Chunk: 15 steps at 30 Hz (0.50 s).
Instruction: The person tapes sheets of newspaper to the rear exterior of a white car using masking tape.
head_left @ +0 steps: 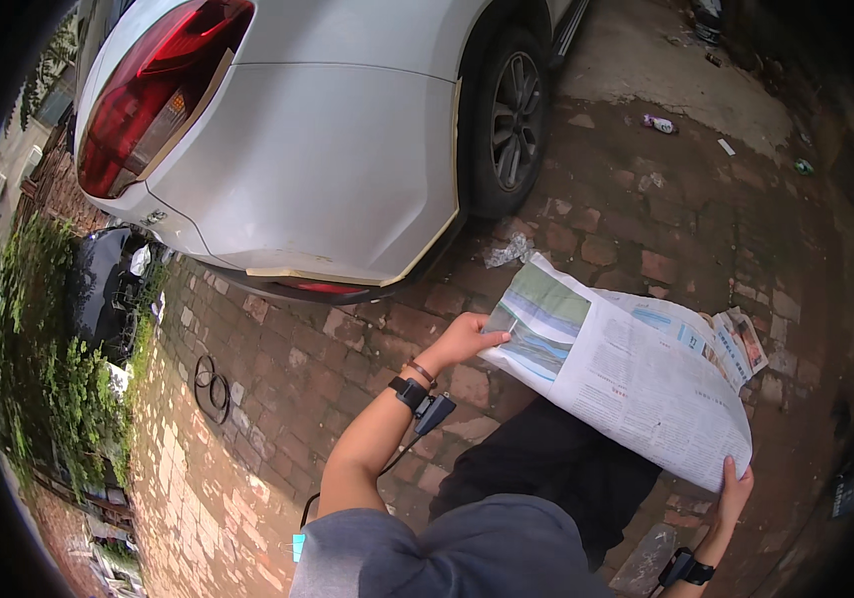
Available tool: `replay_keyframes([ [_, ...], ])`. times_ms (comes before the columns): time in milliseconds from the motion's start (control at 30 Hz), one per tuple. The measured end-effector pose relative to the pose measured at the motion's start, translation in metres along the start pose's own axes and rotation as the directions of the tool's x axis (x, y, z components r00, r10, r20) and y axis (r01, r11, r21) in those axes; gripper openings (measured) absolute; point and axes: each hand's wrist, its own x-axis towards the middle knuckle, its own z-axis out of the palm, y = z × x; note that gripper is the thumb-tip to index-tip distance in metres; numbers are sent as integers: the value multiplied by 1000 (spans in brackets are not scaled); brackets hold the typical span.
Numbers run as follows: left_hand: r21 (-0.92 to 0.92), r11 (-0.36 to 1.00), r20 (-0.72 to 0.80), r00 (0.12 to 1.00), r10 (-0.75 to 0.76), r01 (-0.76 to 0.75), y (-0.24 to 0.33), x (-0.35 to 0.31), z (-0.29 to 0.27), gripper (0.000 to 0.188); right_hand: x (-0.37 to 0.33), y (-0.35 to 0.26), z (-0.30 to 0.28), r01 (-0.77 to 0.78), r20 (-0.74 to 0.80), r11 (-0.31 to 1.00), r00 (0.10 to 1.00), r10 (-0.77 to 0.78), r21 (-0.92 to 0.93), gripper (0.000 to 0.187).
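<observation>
A large newspaper sheet (646,374) is stretched between my two hands above my knees. My left hand (460,341) pinches its left edge, thumb on top, beside a printed colour picture. At the lower right corner, my right hand (734,490) grips the paper with the fingers partly behind it. Ahead and to the left stands a white car (337,149), its rear corner towards me. Strips of tan masking tape (437,249) line the wheel arch edge, the bumper's lower edge and the red tail light (153,95).
The car's rear wheel (514,125) rests on brick paving (357,369). Crumpled clear plastic (510,251) lies near the paper, and a can (659,124) lies farther off. Black looped cord or rings (211,389) are on the ground at left, near green plants (88,409) and a dark vehicle (100,289).
</observation>
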Motion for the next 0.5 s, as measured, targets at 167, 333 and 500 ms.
replay_keyframes([
  [167,-66,962,-164,954,252,-265,28,-10,0,25,34,-68,-9,276,-16,950,959,-281,-143,32],
  [333,-103,849,-486,771,411,-518,56,-20,-2,24,65,-131,-22,507,-40,853,856,-515,-125,33],
  [500,-33,824,-686,613,393,-565,79,-65,-22,25,88,-181,-4,635,88,772,770,-631,-24,32],
])
